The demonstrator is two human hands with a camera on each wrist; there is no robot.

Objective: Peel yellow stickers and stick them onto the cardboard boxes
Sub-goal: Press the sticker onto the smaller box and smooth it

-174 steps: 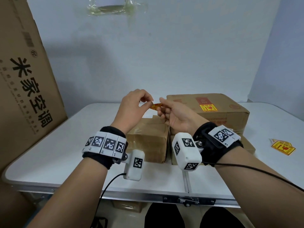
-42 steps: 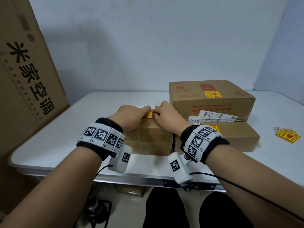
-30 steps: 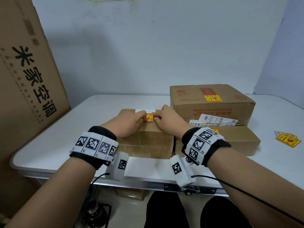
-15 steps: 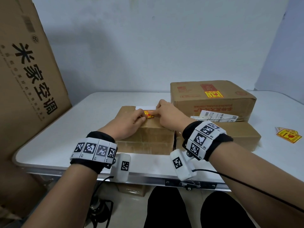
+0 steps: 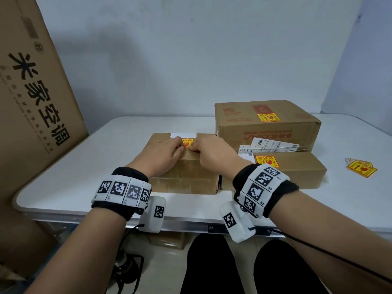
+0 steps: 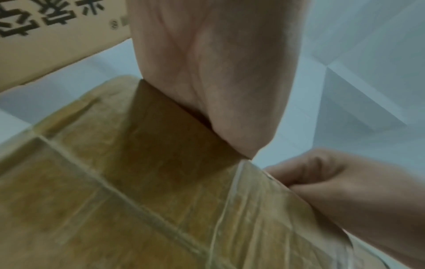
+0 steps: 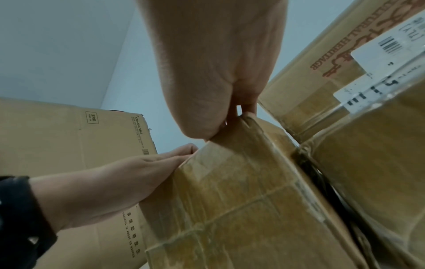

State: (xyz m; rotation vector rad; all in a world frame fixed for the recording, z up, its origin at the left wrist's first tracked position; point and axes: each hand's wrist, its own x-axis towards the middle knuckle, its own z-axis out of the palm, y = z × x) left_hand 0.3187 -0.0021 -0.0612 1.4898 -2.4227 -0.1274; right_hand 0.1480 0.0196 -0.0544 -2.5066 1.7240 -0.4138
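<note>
Yellow sticker (image 5: pixel 187 142) lies on the small box (image 5: pixel 184 172), pressed flat by both hands' straight fingertips, beside a box printed "HERITAGE" (image 7: pixel 326 60)

Both hands cover the near part of the sticker (image 5: pixel 188 143) on the box (image 5: pixel 184 175), hiding its lower edge. The big carton (image 5: pixel 31 102) at left is cut off by the picture's edge. Print on the far labels (image 5: pixel 269 145) is too small to read.

near box (image 5: pixel 184 172) left | flat box (image 5: pixel 297 170) right, touching | large box (image 5: pixel 265 126) behind | loose stickers (image 5: pixel 361 169) far right on table (image 5: pixel 106 158)
</note>
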